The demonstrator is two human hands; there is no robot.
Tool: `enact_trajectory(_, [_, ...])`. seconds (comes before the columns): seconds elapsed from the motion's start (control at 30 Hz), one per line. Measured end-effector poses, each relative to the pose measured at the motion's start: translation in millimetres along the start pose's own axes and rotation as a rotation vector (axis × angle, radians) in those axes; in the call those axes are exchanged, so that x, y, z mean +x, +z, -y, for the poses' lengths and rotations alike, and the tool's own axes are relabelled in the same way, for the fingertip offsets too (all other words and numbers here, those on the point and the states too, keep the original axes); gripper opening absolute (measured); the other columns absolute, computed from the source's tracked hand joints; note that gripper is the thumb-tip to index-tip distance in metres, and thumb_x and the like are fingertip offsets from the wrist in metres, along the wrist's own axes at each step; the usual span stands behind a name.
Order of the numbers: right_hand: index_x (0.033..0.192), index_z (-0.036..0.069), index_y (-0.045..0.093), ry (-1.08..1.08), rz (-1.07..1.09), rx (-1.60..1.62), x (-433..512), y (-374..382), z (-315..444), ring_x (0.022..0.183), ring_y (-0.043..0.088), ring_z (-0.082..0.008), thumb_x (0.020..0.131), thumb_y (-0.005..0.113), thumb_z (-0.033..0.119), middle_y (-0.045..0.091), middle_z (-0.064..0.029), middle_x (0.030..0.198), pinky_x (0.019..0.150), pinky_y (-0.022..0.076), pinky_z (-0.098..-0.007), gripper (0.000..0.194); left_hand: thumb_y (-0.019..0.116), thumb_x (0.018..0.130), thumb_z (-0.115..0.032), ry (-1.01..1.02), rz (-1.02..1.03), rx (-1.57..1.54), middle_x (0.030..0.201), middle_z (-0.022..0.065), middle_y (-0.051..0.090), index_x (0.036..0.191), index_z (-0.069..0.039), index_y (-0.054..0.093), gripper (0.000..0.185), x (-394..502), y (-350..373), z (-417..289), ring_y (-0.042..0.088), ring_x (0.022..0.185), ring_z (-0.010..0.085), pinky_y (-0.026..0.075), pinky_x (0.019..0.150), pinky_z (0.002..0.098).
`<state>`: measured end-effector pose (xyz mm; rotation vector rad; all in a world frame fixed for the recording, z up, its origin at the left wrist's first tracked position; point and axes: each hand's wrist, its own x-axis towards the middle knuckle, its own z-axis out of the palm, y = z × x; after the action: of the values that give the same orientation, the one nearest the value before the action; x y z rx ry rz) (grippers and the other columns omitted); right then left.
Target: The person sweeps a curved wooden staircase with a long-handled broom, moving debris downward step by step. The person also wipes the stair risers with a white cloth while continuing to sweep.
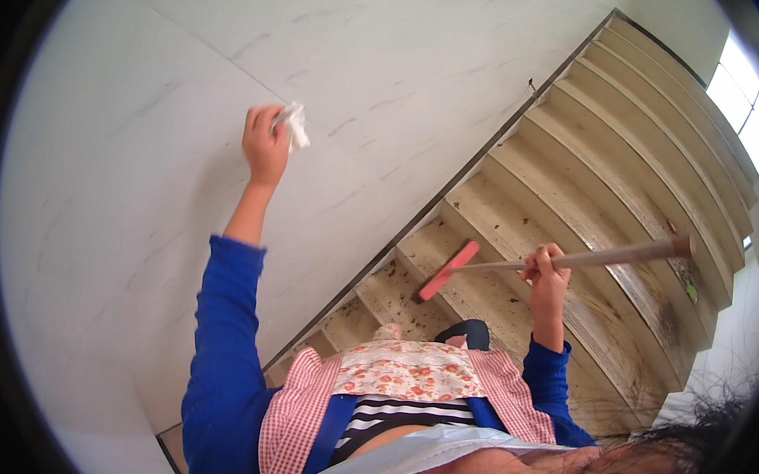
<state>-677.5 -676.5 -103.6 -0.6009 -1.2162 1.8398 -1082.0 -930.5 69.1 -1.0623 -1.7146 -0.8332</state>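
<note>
My left hand [266, 143] is raised at the wall, its fingers closed on a crumpled white cloth or tissue [296, 127]. Around the pole [615, 254] of a push broom my right hand [546, 264] is wrapped, partway along its length. The broom's red head [449, 271], with dark bristles at its ends, is over the dirty stair treads. Whether the bristles touch a tread cannot be told.
A stone-patterned wall [359, 66] with a dark skirting strip [438, 193] runs beside the stairs [541, 153]. Dark dirt lies scattered on the treads, with a small green scrap [691, 292] at the right. A window [745, 100] is at the far right.
</note>
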Motion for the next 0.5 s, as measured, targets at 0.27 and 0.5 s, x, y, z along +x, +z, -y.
enact_trajectory(0.27, [0.080,0.006,0.050,-0.051,-0.148,-0.083,-67,-63,-66,0.056,0.049,-0.0104,0.094,0.056,0.018,0.052,-0.0035,0.068,0.048,0.0403,-0.0236,0.020,0.053,0.081,-0.005,0.866,0.424,0.542,0.145,0.0079,0.039,0.129,-0.009,0.050,0.048,-43,69,26,0.034,0.136,0.0247,0.024,0.113,0.0451])
enact_trajectory(0.5, [0.079,0.005,0.049,-0.173,-0.115,-0.076,-110,-116,-73,0.054,0.044,-0.0105,0.093,0.059,0.027,0.047,-0.0024,0.066,0.048,0.0402,-0.0242,0.028,0.048,0.086,-0.016,1.227,0.838,0.496,0.147,0.0098,0.037,0.128,-0.009,0.050,0.043,-189,140,11,0.029,0.139,0.0255,0.015,0.118,0.0463])
